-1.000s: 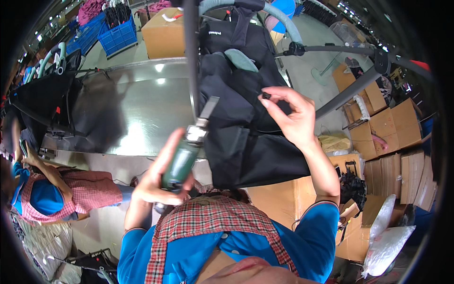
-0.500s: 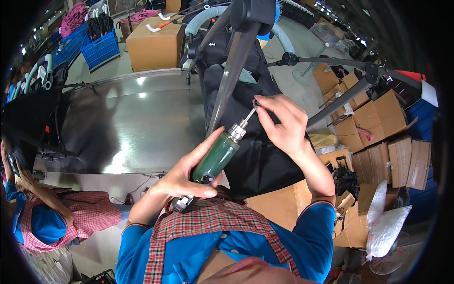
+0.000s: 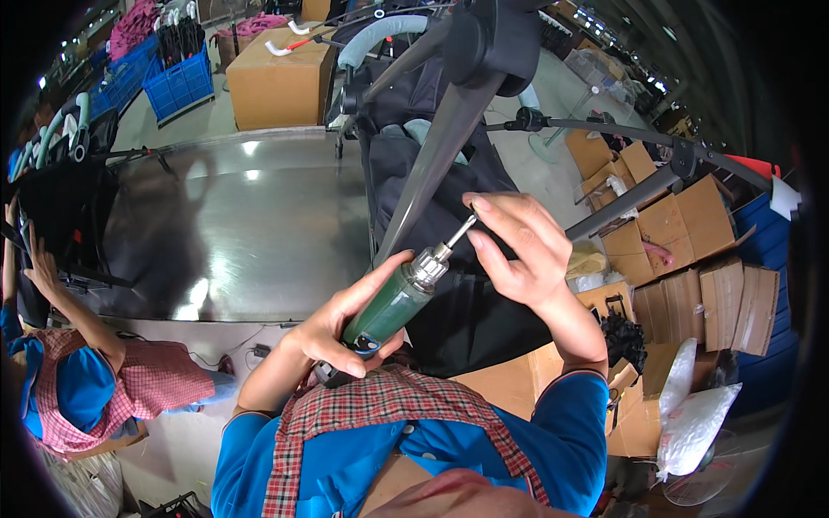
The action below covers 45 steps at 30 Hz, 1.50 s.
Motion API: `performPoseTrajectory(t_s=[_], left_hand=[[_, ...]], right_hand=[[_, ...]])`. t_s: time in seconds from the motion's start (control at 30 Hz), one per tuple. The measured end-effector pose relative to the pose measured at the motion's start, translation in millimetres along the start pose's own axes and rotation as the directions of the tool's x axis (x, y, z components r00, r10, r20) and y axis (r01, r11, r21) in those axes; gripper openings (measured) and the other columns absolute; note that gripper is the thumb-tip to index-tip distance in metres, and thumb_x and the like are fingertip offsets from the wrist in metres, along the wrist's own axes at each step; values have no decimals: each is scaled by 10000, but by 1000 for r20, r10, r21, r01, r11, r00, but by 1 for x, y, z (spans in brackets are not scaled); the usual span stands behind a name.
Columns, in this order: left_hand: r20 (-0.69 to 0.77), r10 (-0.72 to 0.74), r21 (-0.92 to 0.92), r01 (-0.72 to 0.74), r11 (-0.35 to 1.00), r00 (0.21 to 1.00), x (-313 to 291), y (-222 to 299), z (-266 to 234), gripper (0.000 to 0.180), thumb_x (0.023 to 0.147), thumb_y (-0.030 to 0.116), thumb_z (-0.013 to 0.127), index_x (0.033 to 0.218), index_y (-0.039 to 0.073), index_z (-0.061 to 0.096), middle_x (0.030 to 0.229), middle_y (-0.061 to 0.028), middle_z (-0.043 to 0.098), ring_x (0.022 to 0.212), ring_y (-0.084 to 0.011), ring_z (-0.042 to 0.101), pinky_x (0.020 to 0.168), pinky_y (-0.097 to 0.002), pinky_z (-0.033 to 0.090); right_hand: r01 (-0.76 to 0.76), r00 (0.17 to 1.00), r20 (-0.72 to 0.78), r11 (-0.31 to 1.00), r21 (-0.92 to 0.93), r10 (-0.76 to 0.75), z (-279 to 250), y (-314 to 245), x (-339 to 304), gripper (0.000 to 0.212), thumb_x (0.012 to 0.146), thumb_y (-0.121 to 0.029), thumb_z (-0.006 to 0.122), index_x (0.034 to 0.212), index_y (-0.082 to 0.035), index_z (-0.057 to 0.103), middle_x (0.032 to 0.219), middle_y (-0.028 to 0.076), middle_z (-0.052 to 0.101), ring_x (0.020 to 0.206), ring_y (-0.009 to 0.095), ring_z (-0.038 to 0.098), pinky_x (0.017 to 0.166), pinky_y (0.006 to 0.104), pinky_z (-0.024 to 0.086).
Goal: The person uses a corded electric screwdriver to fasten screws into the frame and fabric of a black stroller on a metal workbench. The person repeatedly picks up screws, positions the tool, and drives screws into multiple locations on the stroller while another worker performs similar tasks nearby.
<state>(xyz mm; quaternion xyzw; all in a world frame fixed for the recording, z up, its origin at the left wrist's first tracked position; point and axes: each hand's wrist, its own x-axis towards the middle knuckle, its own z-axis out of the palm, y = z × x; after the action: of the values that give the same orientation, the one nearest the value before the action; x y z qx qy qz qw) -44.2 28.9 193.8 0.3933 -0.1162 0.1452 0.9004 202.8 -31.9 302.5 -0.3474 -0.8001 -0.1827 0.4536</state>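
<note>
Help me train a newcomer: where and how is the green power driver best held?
Probably by its thick green barrel, from the left, where the left hand wraps it. The barrel is roughly cylindrical and suits a full grip; the slim metal bit slants forward and right, toward the right hand, so that end is best left free.

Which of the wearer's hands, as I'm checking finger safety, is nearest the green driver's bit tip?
The wearer's right hand: it is up at the far end of the metal bit, whereas the left hand grips the green driver by its body.
</note>
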Motion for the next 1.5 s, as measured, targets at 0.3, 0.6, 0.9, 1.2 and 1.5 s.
performPoseTrajectory(t_s=[0.3, 0.6, 0.9, 1.2, 1.5], left_hand=[[73, 169, -102, -161, 982, 983, -18, -5, -12, 1408, 566, -29, 848, 1614, 241, -53, 849, -225, 572, 535, -190, 570, 469, -296, 479], [13, 262, -164, -257, 953, 965, -36, -6, -14, 1398, 567, -38, 837, 1615, 264, -38, 850, -249, 565, 530, -218, 570, 456, -322, 477], [10, 385, -79, -383, 920, 923, -44, -7, -18, 1382, 595, 41, 851, 1609, 239, -68, 820, -243, 575, 520, -242, 589, 472, -332, 490], [-54, 388, 29, -387, 921, 920, -52, 3, -8, 1370, 622, 82, 845, 1604, 211, -101, 831, -216, 592, 540, -235, 610, 497, -330, 504], [-156, 394, 170, -369, 914, 906, -13, 40, 28, 1267, 680, 120, 836, 1620, 154, -13, 850, -164, 585, 610, -190, 605, 525, -301, 501]], right_hand=[[-548, 309, 298, 426, -720, 903, 48, 174, -138, 936, 794, -776, 605, 1290, 17, 587, 1359, 210, 519, 1285, 392, 473, 1051, 463, 419], [-660, 723, -221, 749, 58, 654, 19, 188, -35, 285, 993, -153, 633, 770, -21, 513, 675, -33, 474, 677, 52, 345, 554, 257, 315], [-86, 975, -210, 994, -74, 69, 15, 53, 97, 237, 799, 127, 600, 982, 15, 703, 852, 80, 723, 741, 159, 648, 788, 269, 503], [-43, 992, -112, 993, 109, 55, 7, 63, 115, 265, 761, 81, 673, 1021, 26, 676, 961, 105, 724, 890, 178, 657, 861, 305, 494], [-229, 945, 315, 861, 454, 85, 15, 72, 139, 284, 837, -16, 757, 1064, -22, 586, 786, 47, 610, 803, 175, 634, 972, 455, 515]])
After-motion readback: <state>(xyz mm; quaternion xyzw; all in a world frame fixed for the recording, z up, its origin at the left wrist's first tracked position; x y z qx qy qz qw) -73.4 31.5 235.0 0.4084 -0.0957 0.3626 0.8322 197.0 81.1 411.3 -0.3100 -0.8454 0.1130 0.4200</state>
